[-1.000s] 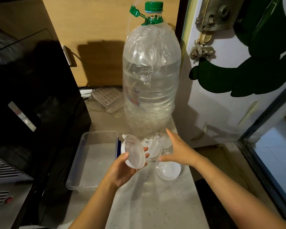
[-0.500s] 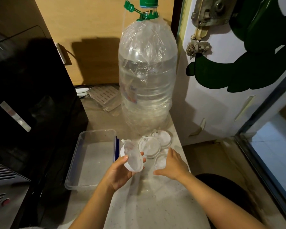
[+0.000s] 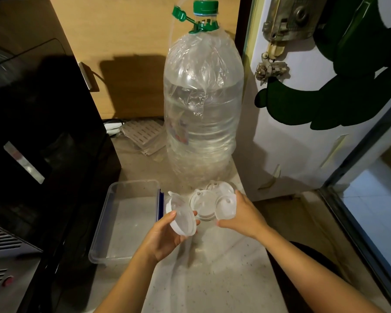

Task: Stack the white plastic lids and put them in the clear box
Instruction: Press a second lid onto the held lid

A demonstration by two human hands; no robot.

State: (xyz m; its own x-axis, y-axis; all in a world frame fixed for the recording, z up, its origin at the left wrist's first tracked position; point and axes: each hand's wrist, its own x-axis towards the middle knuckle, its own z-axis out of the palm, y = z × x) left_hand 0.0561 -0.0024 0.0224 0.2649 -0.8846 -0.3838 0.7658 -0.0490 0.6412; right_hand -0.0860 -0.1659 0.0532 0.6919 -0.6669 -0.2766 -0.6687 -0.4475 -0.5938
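My left hand point(image 3: 165, 238) holds a round white plastic lid point(image 3: 181, 216) tilted on edge, just right of the clear box point(image 3: 104, 224). Lifted off the counter and tipped up, a second lid point(image 3: 226, 206) is gripped by my right hand point(image 3: 244, 216). Two more lids lie flat on the counter: one point(image 3: 202, 201) between my hands and one point(image 3: 220, 187) behind it, at the foot of the bottle. The clear box is rectangular, has a blue clip on its right side and holds nothing.
A big clear water bottle point(image 3: 203, 105) with a green cap stands right behind the lids. A black appliance point(image 3: 43, 136) fills the left side. The speckled counter point(image 3: 212, 279) ends at the right, beside a white door point(image 3: 303, 136) with green shapes.
My right hand reached the nearest lid on the counter, closed on it and raised it on edge. My left hand kept its lid in about the same place.
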